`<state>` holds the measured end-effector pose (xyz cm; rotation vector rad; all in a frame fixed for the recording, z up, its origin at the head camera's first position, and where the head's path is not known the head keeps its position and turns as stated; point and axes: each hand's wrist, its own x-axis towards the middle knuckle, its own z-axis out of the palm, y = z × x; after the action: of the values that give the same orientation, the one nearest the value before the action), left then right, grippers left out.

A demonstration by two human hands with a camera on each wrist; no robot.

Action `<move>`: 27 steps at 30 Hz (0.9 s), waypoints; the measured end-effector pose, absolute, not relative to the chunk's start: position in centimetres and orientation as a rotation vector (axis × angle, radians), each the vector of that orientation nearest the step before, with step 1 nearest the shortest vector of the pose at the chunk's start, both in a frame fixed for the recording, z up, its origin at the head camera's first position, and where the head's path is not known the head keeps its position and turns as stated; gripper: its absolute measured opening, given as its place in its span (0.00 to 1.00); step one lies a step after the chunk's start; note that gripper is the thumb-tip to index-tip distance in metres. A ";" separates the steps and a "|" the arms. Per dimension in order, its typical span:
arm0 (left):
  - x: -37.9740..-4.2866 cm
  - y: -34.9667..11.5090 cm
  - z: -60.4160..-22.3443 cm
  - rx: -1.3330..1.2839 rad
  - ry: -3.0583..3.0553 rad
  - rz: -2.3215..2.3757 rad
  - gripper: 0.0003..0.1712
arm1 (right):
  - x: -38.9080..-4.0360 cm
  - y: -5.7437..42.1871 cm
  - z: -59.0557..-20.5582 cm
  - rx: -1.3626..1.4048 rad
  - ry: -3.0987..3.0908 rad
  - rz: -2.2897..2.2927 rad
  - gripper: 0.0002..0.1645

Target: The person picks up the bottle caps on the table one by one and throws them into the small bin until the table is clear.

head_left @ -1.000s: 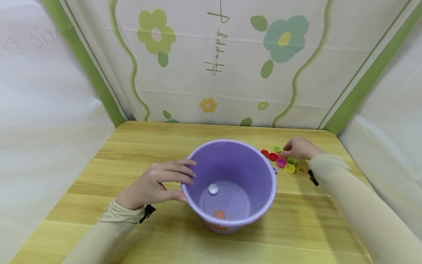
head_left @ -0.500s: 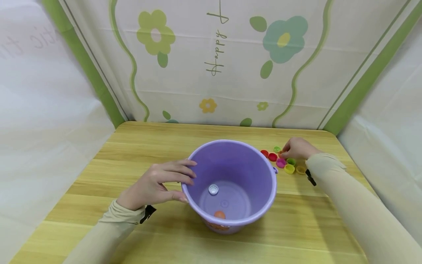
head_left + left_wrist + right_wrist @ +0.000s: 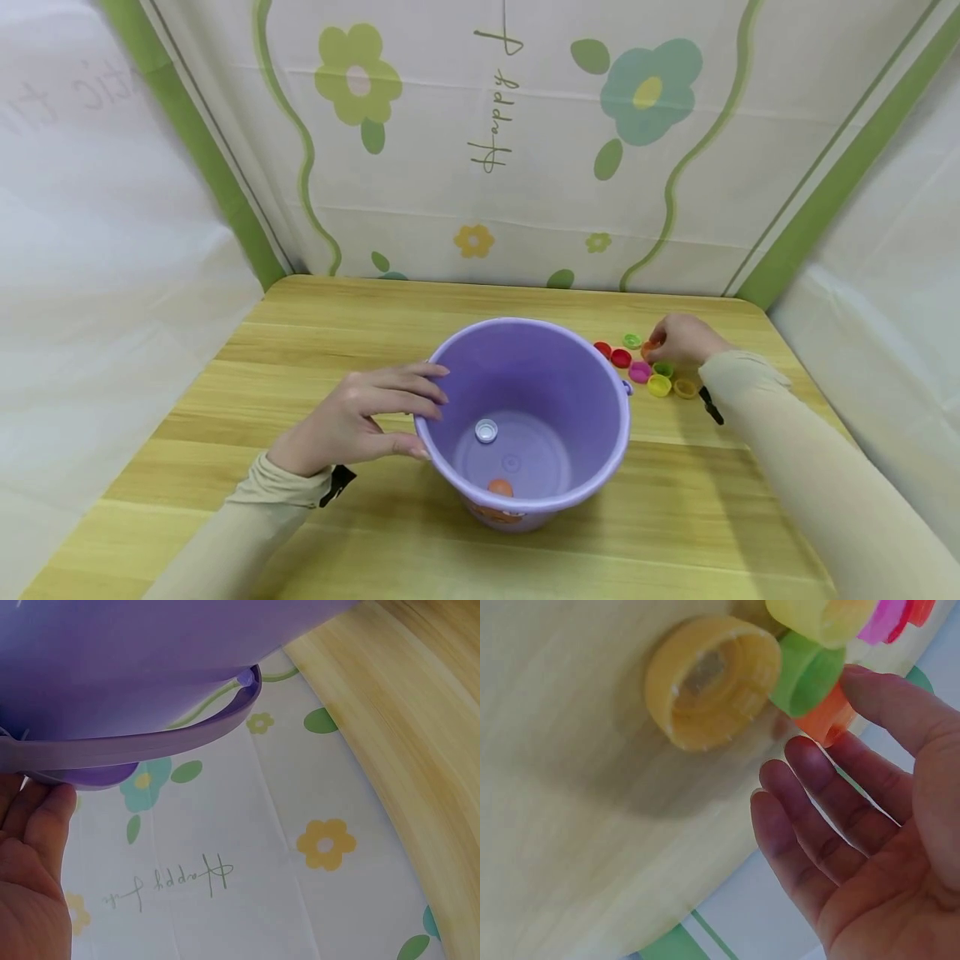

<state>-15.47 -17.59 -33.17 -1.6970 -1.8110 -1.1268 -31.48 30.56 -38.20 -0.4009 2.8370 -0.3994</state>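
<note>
A purple bucket (image 3: 525, 367) stands upright on the table, with a white bottle cap (image 3: 486, 431) and a small orange item (image 3: 500, 488) in its bottom. My left hand (image 3: 367, 414) holds the bucket's left rim, fingers over the inside and thumb outside. In the left wrist view the bucket's handle (image 3: 135, 750) hangs along its side. To the right of the bucket, my right hand (image 3: 686, 337) pinches an orange bottle cap (image 3: 827, 716) between thumb and fingers. Right by it lie a green cap (image 3: 806, 671) and a yellow-orange cap (image 3: 712, 682).
More caps lie close together: a light green one (image 3: 632, 341), two red ones including a nearer red cap (image 3: 621, 358), a magenta cap (image 3: 640, 372) and a yellow cap (image 3: 659, 385). Behind the wooden table (image 3: 360, 325) hangs a flower-patterned cloth (image 3: 420, 167).
The orange cap has come slightly right, away from the light green cap, with my right fingers on it. My left hand and the bucket have stayed put.
</note>
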 end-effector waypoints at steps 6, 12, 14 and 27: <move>-15.4 -17.6 -33.2 -1.695 -1.809 -1.131 0.21 | -31.5 30.7 -36.1 -0.519 2.879 -0.370 0.23; -15.6 -17.7 -32.9 -1.693 -1.822 -1.119 0.20 | -31.2 30.6 -33.1 -0.641 2.893 -0.368 0.17; -15.7 -17.6 -32.8 -1.694 -1.828 -1.116 0.20 | -31.0 30.3 -32.0 -0.645 2.888 -0.357 0.17; -15.5 -17.9 -33.4 -1.682 -1.853 -1.121 0.21 | -28.7 27.3 -25.9 -0.752 2.947 -0.427 0.19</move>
<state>-15.52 -17.91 -33.35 -1.6824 -1.8528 -1.1215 -28.73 27.25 -25.92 -0.7523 2.9465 -0.4267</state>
